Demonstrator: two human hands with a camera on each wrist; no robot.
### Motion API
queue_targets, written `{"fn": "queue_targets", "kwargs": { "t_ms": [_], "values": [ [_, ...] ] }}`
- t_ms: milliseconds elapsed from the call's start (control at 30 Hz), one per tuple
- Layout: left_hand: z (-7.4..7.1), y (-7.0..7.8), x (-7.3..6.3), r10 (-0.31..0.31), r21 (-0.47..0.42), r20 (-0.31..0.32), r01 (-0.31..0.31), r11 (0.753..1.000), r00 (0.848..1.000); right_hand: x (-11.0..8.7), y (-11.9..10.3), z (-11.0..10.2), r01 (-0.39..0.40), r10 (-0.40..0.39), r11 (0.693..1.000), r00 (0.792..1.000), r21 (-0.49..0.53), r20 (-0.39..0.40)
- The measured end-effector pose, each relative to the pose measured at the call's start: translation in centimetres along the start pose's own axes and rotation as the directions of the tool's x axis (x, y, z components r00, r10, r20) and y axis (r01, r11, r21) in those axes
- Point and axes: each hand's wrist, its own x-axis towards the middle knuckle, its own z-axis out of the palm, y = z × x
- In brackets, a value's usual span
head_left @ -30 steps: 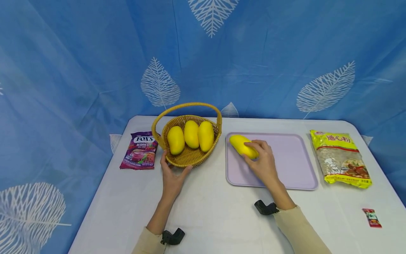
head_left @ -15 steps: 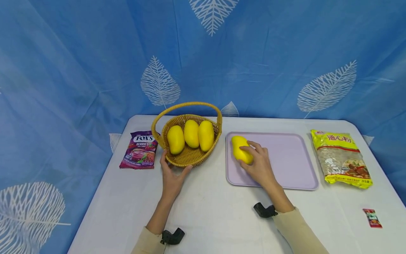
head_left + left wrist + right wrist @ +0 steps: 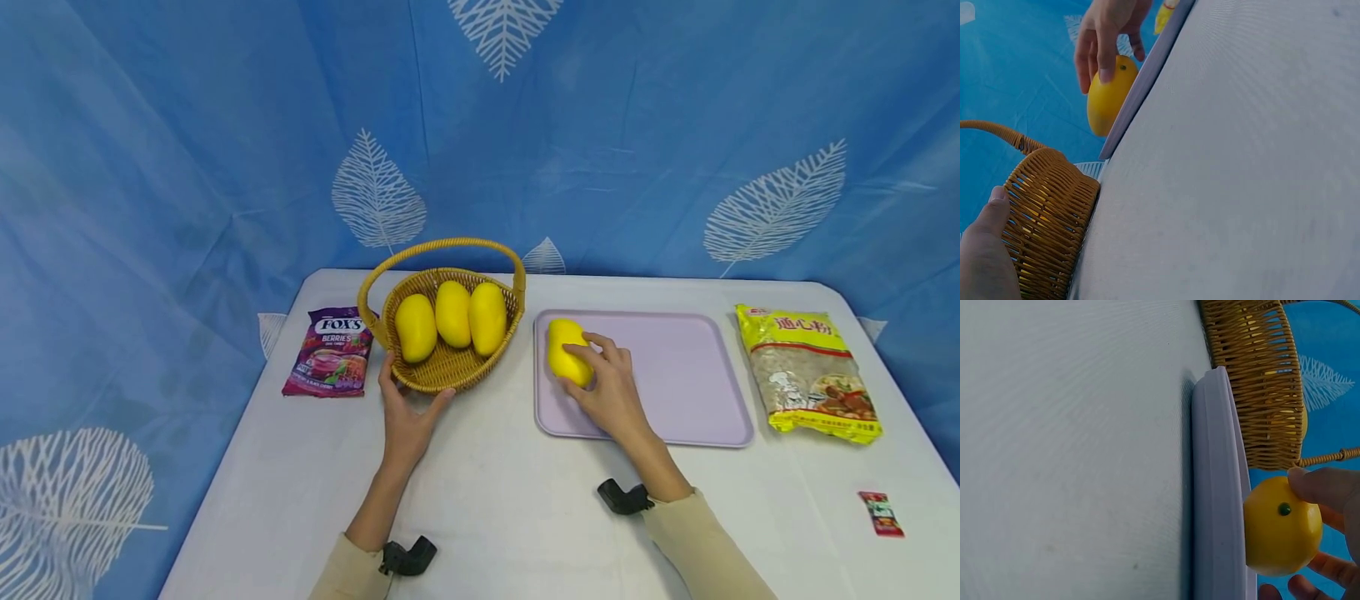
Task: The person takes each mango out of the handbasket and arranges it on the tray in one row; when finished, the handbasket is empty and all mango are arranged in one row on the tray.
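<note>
My right hand (image 3: 611, 387) holds a yellow mango (image 3: 566, 354) at the left end of a lilac tray (image 3: 675, 367), thumb on its near side and fingers over the far side. In the right wrist view the mango (image 3: 1282, 525) shows its green stem end, just above the tray rim (image 3: 1216, 456). My left hand (image 3: 408, 425) holds the near left side of a wicker basket (image 3: 457, 379), thumb and fingers spread around its wall. The thumb (image 3: 994, 215) lies against the weave in the left wrist view. Three more mangoes (image 3: 452, 315) lie inside the basket, under its arched handle (image 3: 450, 243).
A purple candy bag (image 3: 330, 354) lies left of the basket. Right of the tray is a yellow bag of macaroni (image 3: 806, 375), with a small red packet (image 3: 881, 514) nearer the front. A blue leaf-patterned curtain (image 3: 600, 150) hangs behind the white table (image 3: 487, 500).
Over the last second the mango in my right hand has turned from slanting to nearly lengthwise on the tray, its near end swinging left. My left hand and the basket have stayed put.
</note>
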Motion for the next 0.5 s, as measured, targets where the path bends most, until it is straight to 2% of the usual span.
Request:
{"fn": "queue_targets", "kwargs": {
  "t_ms": [200, 367, 500],
  "values": [
    [-0.1, 0.1, 0.0, 0.000, 0.002, 0.000, 0.000, 1.000, 1.000, 0.1, -0.2, -0.1, 0.026, -0.026, 0.999, 1.000, -0.019, -0.015],
    [0.0, -0.1, 0.0, 0.006, -0.003, 0.007, -0.006, 1.000, 1.000, 0.6, -1.4, -0.6, 0.062, -0.063, 0.998, 0.997, -0.021, -0.038],
    [-0.1, -0.1, 0.1, 0.014, -0.002, 0.006, -0.014, 1.000, 1.000, 1.9, -3.2, -0.8, 0.133, -0.134, 0.991, 0.991, 0.013, 0.011]
  ]
}}
